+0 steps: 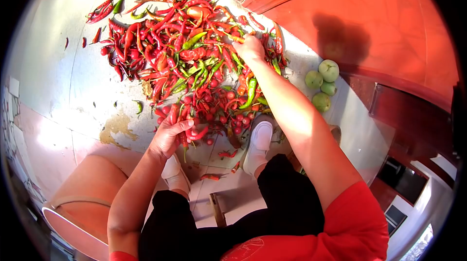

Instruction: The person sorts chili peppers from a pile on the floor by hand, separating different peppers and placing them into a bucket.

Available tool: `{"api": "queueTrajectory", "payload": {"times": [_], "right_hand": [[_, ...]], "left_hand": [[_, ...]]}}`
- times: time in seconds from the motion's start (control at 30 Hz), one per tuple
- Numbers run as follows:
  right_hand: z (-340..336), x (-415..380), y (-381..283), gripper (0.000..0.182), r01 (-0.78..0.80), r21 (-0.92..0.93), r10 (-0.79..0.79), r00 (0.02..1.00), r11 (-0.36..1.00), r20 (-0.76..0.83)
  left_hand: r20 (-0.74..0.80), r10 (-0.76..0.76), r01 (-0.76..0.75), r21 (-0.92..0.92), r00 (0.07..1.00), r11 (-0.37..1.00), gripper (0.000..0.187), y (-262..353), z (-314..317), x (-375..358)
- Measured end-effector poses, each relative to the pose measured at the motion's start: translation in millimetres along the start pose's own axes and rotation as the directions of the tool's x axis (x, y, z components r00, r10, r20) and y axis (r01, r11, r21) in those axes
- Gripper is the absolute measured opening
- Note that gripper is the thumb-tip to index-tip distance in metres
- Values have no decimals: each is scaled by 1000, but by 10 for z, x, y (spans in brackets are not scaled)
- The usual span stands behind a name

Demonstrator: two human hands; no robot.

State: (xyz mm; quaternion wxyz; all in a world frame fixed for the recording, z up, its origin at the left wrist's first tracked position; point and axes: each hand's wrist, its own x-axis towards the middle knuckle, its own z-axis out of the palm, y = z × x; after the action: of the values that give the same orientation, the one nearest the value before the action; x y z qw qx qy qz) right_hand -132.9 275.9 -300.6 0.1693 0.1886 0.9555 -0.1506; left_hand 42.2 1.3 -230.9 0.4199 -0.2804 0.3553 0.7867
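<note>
A wide heap of chili peppers [160, 52], mostly red with some green, is spread on the pale floor. At the near left edge of the heap, my left hand [168, 137] is closed around several red chili peppers [197, 133], their tips hanging below the fingers. My right hand [250, 48] reaches over the far right of the heap, its fingers pinched on an orange-green chili pepper [235, 38]. Small round red peppers [230, 95] lie among the long ones between my hands. A green chili pepper [251, 90] rests below my right forearm.
Several pale green round fruits [329, 70] sit on the right by a red panel [389, 27]. A brown bucket-like container [87, 193] stands at the lower left. My white shoes [259, 139] are at the heap's near edge, with a few stray peppers [210, 177] between them.
</note>
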Motion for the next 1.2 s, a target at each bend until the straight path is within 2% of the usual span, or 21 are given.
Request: {"api": "queueTrajectory", "payload": {"times": [0.07,0.1,0.17,0.27,0.3,0.37,0.43,0.5,0.53,0.57,0.7,0.77,0.87,0.9,0.93,0.97,1.03,1.07,1.1,1.17,1.2], "right_hand": [[-174,54,44,30,-119,111,103,984,987,143],[-65,231,243,28,-156,228,132,984,961,119],[-104,280,555,24,-97,631,0,988,770,152],[-379,113,587,24,2,886,-74,997,464,36],[-508,20,524,30,7,909,-133,990,417,53],[-510,-31,459,32,-40,831,-133,982,555,136],[-502,-186,239,34,-70,636,-218,906,769,362],[-271,-281,70,25,32,444,-241,873,895,423],[-144,-303,15,28,240,193,-289,912,951,290],[-32,-329,-23,32,388,-99,-369,914,916,168],[142,-413,-51,32,405,-321,-389,914,856,113],[96,-318,28,28,410,-194,-368,904,891,217],[-362,-268,71,25,46,103,-74,955,994,287],[-84,124,538,23,46,221,-111,950,974,290],[-232,112,587,20,-66,440,-83,947,896,311],[-438,-12,557,16,-212,655,-3,950,725,311],[-452,60,655,10,-463,828,64,881,315,468],[-481,89,737,10,-524,772,-81,807,360,585],[-512,-39,581,10,-463,787,-102,833,408,543],[-481,-141,371,11,-401,776,-204,812,486,547],[-354,-83,330,12,-341,737,-127,858,584,498]], "left_hand": [[-4,9,-9,-9,1000,1000,23,16,-26,0],[-5,14,-14,-10,1000,1000,23,23,-57,8],[0,12,-12,-31,1000,999,21,-3,-127,7],[-49,20,-23,-55,999,998,21,19,-99,-6],[-48,22,-25,-57,999,998,21,14,-95,10],[-21,32,-31,7,999,999,23,-4,-99,38],[-15,38,-38,6,999,999,24,-14,-86,56],[-9,43,-43,6,999,999,24,-18,-61,72],[-13,49,-49,-3,999,999,24,-19,-50,75],[-16,54,-54,-12,998,998,24,-20,-45,71],[-8,51,-51,-29,999,998,24,-9,-4,52],[-26,39,-38,28,999,999,23,-32,-61,61],[-26,20,-20,0,999,1000,22,6,-72,20],[-34,29,-30,-32,999,999,23,7,-63,22],[2,10,-10,-51,1000,999,22,-8,-140,43],[3,12,-12,-52,1000,999,22,-16,-140,51],[-32,23,-24,-1,999,1000,24,-20,-125,56],[-32,23,-23,-1,999,1000,24,-26,-117,58],[-27,32,-32,-8,999,999,24,-30,-100,60],[-22,41,-41,-15,999,999,24,-31,-78,67],[-15,41,-41,-25,999,999,24,-31,-74,68]]}}
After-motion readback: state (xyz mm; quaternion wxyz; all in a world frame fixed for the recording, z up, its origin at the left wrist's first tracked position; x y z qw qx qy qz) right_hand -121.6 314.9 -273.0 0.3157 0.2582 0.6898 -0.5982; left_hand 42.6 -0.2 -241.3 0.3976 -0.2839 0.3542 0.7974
